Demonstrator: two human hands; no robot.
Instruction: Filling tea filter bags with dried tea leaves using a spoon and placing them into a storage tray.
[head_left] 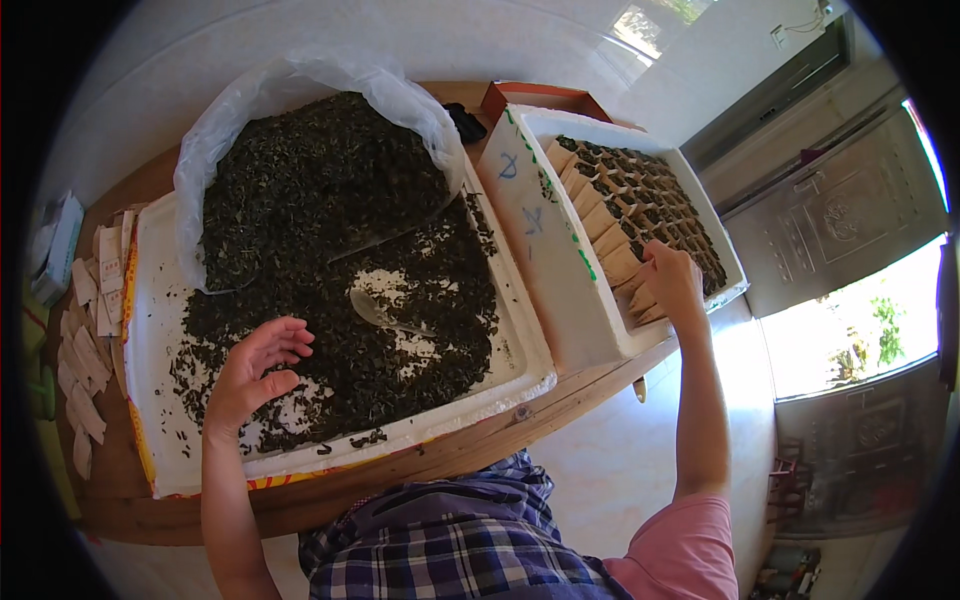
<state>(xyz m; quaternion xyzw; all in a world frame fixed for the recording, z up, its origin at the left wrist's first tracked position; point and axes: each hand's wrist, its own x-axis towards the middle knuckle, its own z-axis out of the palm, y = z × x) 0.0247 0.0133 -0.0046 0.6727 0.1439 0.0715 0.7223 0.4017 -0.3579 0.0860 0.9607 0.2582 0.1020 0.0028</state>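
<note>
- Left hand [250, 375]: over the white tray [520, 386], grip half-open and empty.
- Right hand [672, 280]: at paper packets [600, 224] in the foam box [535, 250] right of the tray; cannot tell if its bent grip holds one.
- Dark leaves [330, 350]: on the tray.

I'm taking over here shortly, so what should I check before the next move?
1. Left hand empty: ok, half-open over the tray.
2. Right hand clear of the foam box: not ok, it reaches in to the paper packets.
3. Right hand's grip: cannot tell whether it holds one.
4. Spoon within the tray: ok, lying among the dark leaves.
5. Plastic bag open: ok, dark leaves show inside.
</note>
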